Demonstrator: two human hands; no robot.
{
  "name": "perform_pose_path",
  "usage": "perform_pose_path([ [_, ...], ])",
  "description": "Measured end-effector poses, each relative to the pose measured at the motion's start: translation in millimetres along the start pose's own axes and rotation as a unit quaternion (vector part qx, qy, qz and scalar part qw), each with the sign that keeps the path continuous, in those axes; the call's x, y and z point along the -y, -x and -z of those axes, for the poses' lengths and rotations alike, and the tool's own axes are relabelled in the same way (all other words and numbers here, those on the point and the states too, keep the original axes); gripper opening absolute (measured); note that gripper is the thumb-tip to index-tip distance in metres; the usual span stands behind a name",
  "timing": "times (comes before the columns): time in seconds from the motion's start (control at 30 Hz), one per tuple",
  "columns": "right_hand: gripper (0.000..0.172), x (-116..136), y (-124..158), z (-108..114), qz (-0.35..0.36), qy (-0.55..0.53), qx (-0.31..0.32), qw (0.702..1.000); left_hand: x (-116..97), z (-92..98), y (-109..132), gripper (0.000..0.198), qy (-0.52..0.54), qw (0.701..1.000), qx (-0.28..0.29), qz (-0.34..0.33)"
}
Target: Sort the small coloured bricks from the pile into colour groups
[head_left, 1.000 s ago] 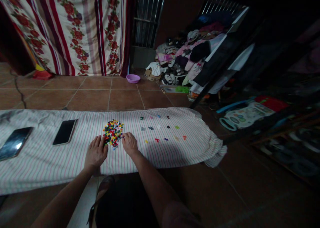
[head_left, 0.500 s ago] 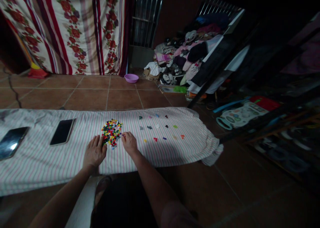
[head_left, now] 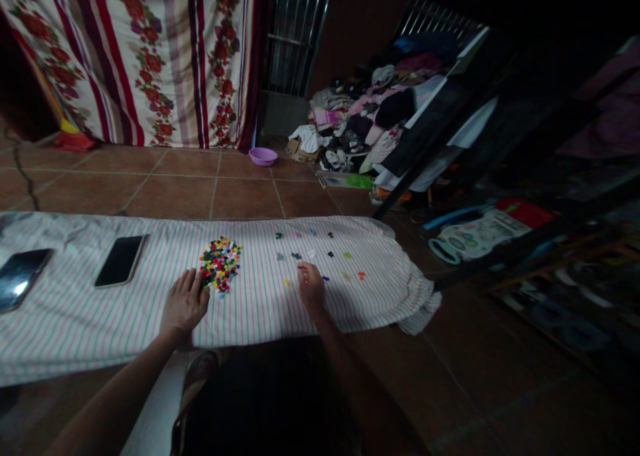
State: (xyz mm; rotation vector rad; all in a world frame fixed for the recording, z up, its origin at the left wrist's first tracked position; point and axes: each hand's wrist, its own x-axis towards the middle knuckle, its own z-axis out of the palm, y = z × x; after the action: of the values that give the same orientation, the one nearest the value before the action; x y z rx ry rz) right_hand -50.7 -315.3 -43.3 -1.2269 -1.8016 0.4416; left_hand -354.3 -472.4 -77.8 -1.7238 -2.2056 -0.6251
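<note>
A mixed pile of small coloured pieces (head_left: pixel 221 263) lies on the striped cloth (head_left: pixel 250 323). At its left edge my left hand (head_left: pixel 185 301) rests flat, fingers stretched out and fingertips against the nearest pieces. My right hand (head_left: pixel 311 284) is over the sorted groups, thumb and fingers pinched on a tiny dark blue piece (head_left: pixel 300 265). Around it sit small single-colour groups: yellow pieces (head_left: pixel 287 282), grey pieces (head_left: pixel 296 256), white pieces (head_left: pixel 312 253), blue pieces (head_left: pixel 326 279) and orange pieces (head_left: pixel 361 276). The red group is hidden behind my right hand.
Two phones lie on the cloth at the left, a black-screened phone (head_left: pixel 121 261) and a shinier phone (head_left: pixel 23 279). Beyond the cloth, a purple basin (head_left: pixel 263 156) stands on the tiled floor near a heap of clothes (head_left: pixel 370 113). Dark shelving (head_left: pixel 550 269) stands at the right.
My right hand has moved right, from the edge of the mixed pile to the sorted groups, with the tiny piece in its pinch. My left hand has stayed beside the pile.
</note>
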Motion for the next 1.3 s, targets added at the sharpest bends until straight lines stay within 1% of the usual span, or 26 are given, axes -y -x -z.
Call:
perform_pose_path([
  [0.1,0.029,-32.1,-7.8,27.7,-0.021,0.046,-0.042,0.998,0.9,-0.7,0.4,0.056,-0.018,1.000,0.004,-0.010],
  [0.17,0.030,-50.1,-10.2,38.7,-0.030,0.074,-0.050,0.996,1.1,-0.8,0.4,0.056,-0.024,1.000,0.003,-0.011],
  [0.23,0.030,-63.3,-11.0,43.8,-0.037,0.096,-0.041,0.994,1.1,-0.7,0.3,0.055,-0.026,1.000,-0.001,-0.010],
  [0.3,0.030,-71.6,-10.9,44.7,-0.043,0.113,-0.030,0.992,1.3,-0.8,0.3,0.054,-0.026,1.000,-0.004,-0.010],
  [0.43,0.028,-76.5,-9.1,42.3,-0.026,0.132,-0.017,0.991,1.7,-1.3,0.5,0.054,-0.019,1.000,-0.002,-0.002],
  [0.73,0.022,-74.3,-0.7,41.1,0.032,0.137,-0.022,0.990,-4.5,6.3,-1.9,0.053,0.002,0.999,0.029,0.026],
  [0.9,0.023,-75.1,-0.1,42.5,0.025,0.120,-0.045,0.991,-5.6,8.1,-3.5,0.054,-0.016,0.999,0.037,0.029],
  [1.03,0.027,-70.5,-1.8,43.1,0.010,0.113,-0.084,0.990,-6.6,8.7,-3.4,0.053,-0.010,0.999,0.036,0.032],
  [1.1,0.028,-61.7,-4.1,39.1,0.023,0.105,-0.097,0.989,-7.4,9.0,-3.4,0.053,-0.003,0.999,0.037,0.036],
  [1.17,0.029,-47.3,-6.3,29.7,0.045,0.091,-0.085,0.991,-8.1,9.5,-3.6,0.053,-0.001,0.998,0.040,0.039],
  [1.23,0.029,-28.4,-6.6,14.3,0.065,0.068,-0.052,0.994,-8.7,10.3,-3.8,0.053,-0.002,0.998,0.043,0.040],
  [1.3,0.029,-7.9,-4.3,-6.4,0.081,0.034,-0.009,0.996,-9.1,11.1,-3.9,0.053,-0.006,0.998,0.043,0.040],
])
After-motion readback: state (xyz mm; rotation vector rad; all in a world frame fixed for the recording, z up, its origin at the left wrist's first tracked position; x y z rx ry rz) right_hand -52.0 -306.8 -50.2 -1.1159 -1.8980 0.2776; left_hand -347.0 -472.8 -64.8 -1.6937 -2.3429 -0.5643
